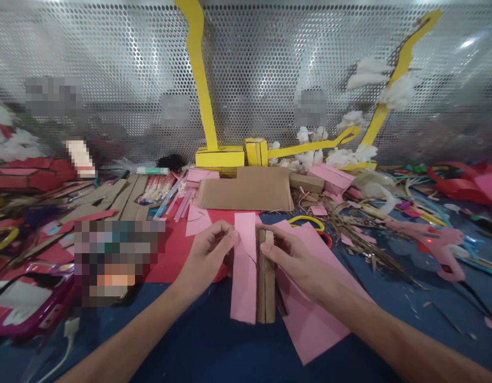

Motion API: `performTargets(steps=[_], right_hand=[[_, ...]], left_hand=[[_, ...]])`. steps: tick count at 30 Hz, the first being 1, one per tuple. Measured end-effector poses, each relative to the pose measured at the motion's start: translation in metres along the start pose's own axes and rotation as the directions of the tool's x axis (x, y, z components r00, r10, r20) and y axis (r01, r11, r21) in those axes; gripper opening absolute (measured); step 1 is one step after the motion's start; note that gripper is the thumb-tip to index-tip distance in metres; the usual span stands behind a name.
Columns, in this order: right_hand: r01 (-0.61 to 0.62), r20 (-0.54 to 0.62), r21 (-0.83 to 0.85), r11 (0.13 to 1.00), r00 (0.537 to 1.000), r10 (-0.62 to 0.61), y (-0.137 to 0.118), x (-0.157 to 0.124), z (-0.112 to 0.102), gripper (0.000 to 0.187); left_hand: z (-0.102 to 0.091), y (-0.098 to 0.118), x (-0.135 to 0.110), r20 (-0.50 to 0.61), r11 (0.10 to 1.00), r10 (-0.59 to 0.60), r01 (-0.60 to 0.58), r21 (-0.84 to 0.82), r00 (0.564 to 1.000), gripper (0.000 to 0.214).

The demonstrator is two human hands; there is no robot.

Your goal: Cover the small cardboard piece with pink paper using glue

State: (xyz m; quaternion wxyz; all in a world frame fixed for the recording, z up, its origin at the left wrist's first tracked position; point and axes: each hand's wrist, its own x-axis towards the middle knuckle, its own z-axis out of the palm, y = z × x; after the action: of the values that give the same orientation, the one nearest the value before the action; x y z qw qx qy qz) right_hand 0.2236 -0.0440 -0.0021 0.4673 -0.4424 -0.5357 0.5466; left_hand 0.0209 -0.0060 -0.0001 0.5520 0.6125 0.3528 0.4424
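A pink strip (244, 290) is pinched between thumb and fingers of the left hand (214, 250). Just to its right, a narrow cardboard piece (267, 287) is gripped by the right hand (296, 255); the two long edges are held side by side. Below the right-hand grip, a pink sheet (320, 327) is spread; farther right, a glue gun (435, 242) is laid.

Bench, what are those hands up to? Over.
Left hand pinching pink strip. Right hand gripping cardboard piece. Larger pink sheet close by on blue table.
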Motion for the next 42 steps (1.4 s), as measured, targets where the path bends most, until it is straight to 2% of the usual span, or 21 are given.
performTargets(steps=[4, 10, 15, 24, 26, 31, 34, 39, 42], right_hand=[[0.014, 0.004, -0.016, 1.000, 1.000, -0.014, -0.002, 0.000, 0.000, 0.045], [0.021, 0.029, -0.033, 0.999, 0.999, -0.020, -0.007, -0.001, 0.002, 0.045], [0.064, 0.055, -0.045, 0.997, 0.997, -0.061, -0.007, -0.002, 0.004, 0.045], [0.113, 0.080, -0.136, 0.984, 0.992, -0.103, -0.012, -0.004, 0.004, 0.048], [0.119, 0.084, -0.139, 0.983, 0.991, -0.108, -0.014, -0.005, 0.005, 0.048], [0.103, 0.081, -0.127, 0.987, 0.992, -0.093, -0.013, -0.005, 0.006, 0.048], [0.101, 0.079, -0.115, 0.988, 0.993, -0.092, -0.012, -0.005, 0.005, 0.047], [0.107, 0.105, -0.098, 0.989, 0.990, -0.097, -0.012, -0.006, 0.005, 0.048], [0.101, 0.113, -0.092, 0.991, 0.989, -0.090, -0.013, -0.007, 0.006, 0.048]], left_hand=[[0.001, -0.001, 0.001, -0.023, 1.000, 0.001, -0.001, 0.004, 1.000, 0.029], [0.005, -0.003, 0.000, -0.050, 0.997, 0.062, -0.060, 0.044, 0.997, 0.025], [0.007, -0.006, 0.001, -0.043, 0.990, 0.080, -0.074, 0.119, 0.996, 0.039], [0.010, 0.003, -0.004, -0.009, 0.998, 0.058, -0.058, 0.002, 0.998, 0.025], [0.009, 0.004, -0.003, -0.034, 0.997, 0.074, -0.074, -0.018, 0.997, 0.022], [0.004, 0.007, 0.001, -0.178, 0.987, 0.073, -0.097, -0.131, 0.981, 0.021], [0.002, 0.009, 0.002, -0.182, 0.984, 0.073, -0.101, -0.148, 0.981, 0.018], [0.001, 0.007, 0.003, -0.215, 0.991, 0.082, -0.104, -0.090, 0.973, 0.019], [0.000, 0.005, 0.003, -0.199, 0.990, 0.112, -0.126, -0.062, 0.974, 0.017]])
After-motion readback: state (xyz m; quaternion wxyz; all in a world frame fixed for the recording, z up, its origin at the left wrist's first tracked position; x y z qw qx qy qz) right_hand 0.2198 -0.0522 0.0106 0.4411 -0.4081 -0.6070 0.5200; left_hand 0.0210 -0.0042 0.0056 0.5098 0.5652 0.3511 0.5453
